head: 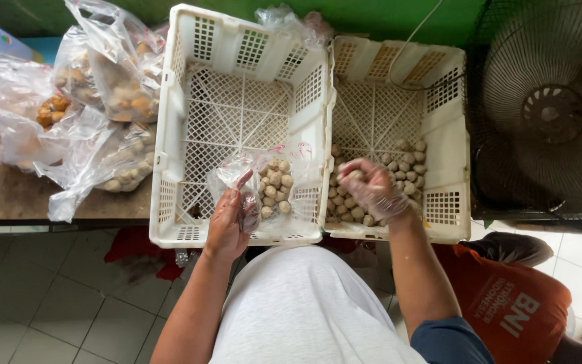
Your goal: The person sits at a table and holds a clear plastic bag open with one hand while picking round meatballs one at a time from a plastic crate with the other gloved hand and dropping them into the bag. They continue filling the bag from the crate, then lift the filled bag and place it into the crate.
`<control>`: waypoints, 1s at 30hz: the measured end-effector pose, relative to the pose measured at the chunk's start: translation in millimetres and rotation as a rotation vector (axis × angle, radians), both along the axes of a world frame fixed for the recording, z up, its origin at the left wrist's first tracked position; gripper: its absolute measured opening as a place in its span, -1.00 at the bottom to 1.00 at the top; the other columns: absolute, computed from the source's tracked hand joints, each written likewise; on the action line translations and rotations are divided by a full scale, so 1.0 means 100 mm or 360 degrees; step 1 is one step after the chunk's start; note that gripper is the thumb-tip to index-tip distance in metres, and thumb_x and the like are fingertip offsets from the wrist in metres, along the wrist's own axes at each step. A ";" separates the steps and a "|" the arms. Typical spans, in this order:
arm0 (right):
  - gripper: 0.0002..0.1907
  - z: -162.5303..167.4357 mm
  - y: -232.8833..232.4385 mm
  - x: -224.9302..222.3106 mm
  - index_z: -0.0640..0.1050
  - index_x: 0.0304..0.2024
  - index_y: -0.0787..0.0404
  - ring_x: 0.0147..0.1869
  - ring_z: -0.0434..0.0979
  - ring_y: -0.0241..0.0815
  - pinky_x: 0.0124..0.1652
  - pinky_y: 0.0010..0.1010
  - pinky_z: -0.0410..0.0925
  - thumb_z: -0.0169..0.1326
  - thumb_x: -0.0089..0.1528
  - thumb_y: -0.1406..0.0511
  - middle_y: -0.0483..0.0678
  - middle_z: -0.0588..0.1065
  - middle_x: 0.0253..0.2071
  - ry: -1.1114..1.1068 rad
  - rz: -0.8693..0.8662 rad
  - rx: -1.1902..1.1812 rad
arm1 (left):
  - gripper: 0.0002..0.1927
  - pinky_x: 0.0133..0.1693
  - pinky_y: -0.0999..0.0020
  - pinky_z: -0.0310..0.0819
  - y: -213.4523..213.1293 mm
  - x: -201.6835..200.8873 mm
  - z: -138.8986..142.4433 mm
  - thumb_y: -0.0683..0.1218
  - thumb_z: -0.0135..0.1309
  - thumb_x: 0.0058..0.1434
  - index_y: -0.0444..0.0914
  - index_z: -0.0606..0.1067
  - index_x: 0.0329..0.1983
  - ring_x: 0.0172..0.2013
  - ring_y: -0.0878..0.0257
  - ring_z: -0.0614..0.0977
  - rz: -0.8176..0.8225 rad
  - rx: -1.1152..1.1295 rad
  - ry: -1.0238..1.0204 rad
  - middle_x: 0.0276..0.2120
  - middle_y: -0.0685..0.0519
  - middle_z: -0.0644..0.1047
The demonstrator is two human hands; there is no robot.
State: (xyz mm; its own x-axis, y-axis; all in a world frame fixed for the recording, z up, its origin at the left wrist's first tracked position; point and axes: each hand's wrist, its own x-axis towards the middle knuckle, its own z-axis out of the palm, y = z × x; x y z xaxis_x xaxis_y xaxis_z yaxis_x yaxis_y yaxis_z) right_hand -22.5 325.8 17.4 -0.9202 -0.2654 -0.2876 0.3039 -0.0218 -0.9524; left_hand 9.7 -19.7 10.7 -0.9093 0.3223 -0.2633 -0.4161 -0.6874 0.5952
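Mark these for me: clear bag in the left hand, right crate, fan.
clear bag [274,189], head view, on the pale balls showing through its front.
right crate [449,135], head view, on its right wall.
fan [547,111], head view, on the hub behind the grille.

Clear plastic bag [274,185], part-filled with pale round balls, held open inside the left white crate [170,135]. Loose balls [399,168] heaped in the right crate [449,128], near corner.
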 end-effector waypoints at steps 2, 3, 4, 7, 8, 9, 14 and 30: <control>-0.70 0.09 -0.47 0.09 0.49 0.10 0.30 -0.42 0.40 -0.40 -0.51 -0.63 0.39 0.14 0.31 0.44 -0.15 0.49 -0.29 0.0355 0.0469 -0.0165 | -0.43 -0.49 0.54 0.13 -0.02 0.02 -0.01 0.04 -0.24 0.53 -0.27 0.14 0.53 -0.52 0.43 0.25 0.0041 -0.0046 0.0027 -0.43 0.15 0.33; -0.63 0.12 -0.63 0.12 0.45 0.15 0.35 -0.26 0.49 -0.32 -0.33 -0.55 0.47 0.15 0.29 0.43 -0.08 0.48 -0.14 0.0658 0.0550 0.0071 | -0.43 -0.49 0.53 0.13 -0.01 0.02 -0.01 0.04 -0.24 0.53 -0.28 0.14 0.53 -0.51 0.42 0.26 0.0037 -0.0062 0.0041 -0.43 0.15 0.33; -0.55 0.14 -0.71 0.13 0.42 0.19 0.39 -0.10 0.58 -0.24 -0.15 -0.47 0.56 0.17 0.27 0.42 -0.01 0.48 0.01 0.0964 0.0630 0.0317 | -0.43 -0.48 0.55 0.16 -0.01 0.02 0.00 0.04 -0.24 0.55 -0.27 0.13 0.54 -0.50 0.43 0.29 0.0038 0.0014 0.0086 -0.41 0.14 0.35; -0.67 0.08 -0.57 -0.03 0.50 0.13 0.37 -0.02 0.60 -0.14 -0.07 -0.38 0.55 0.13 0.32 0.39 0.06 0.54 0.00 0.0952 0.0630 0.0533 | -0.41 -0.45 0.56 0.26 0.01 0.05 0.05 0.05 -0.23 0.54 -0.27 0.10 0.54 -0.43 0.43 0.40 0.0055 0.0077 0.0102 -0.32 0.10 0.45; -0.73 0.02 -0.41 -0.14 0.54 0.08 0.31 -0.09 0.61 -0.06 -0.14 -0.31 0.55 0.09 0.35 0.34 0.10 0.58 -0.06 0.0586 0.0497 0.0802 | -0.39 -0.44 0.55 0.30 0.01 0.07 0.08 0.05 -0.24 0.49 -0.27 0.09 0.53 -0.39 0.42 0.45 0.0084 -0.0005 0.0043 -0.25 0.08 0.50; -0.77 -0.04 -0.21 -0.27 0.58 0.02 0.24 -0.16 0.62 0.01 -0.21 -0.25 0.56 0.03 0.37 0.29 0.13 0.62 -0.12 0.0215 0.0372 0.1057 | -0.38 -0.43 0.54 0.33 0.01 0.06 0.10 0.05 -0.24 0.45 -0.27 0.09 0.51 -0.36 0.41 0.50 0.0115 -0.0087 -0.0008 -0.19 0.06 0.54; -0.65 -0.62 0.55 -0.62 0.51 0.11 0.17 0.12 0.52 0.10 0.07 -0.12 0.43 0.11 0.26 0.37 0.11 0.50 0.09 0.0236 0.0551 0.2105 | -0.37 -0.31 0.50 0.45 0.05 0.05 0.18 0.05 -0.26 0.44 -0.27 0.08 0.52 -0.26 0.37 0.56 0.0171 -0.0071 -0.0111 -0.16 0.07 0.56; -0.57 -0.23 0.27 -0.47 0.45 0.21 0.22 0.03 0.51 -0.11 0.05 -0.28 0.49 0.15 0.37 0.17 0.04 0.50 0.01 0.0029 -0.0196 0.0835 | -0.39 -0.46 0.57 0.19 -0.03 0.03 0.03 0.06 -0.21 0.54 -0.28 0.09 0.56 -0.46 0.44 0.31 0.0110 0.0083 0.0063 -0.42 0.16 0.37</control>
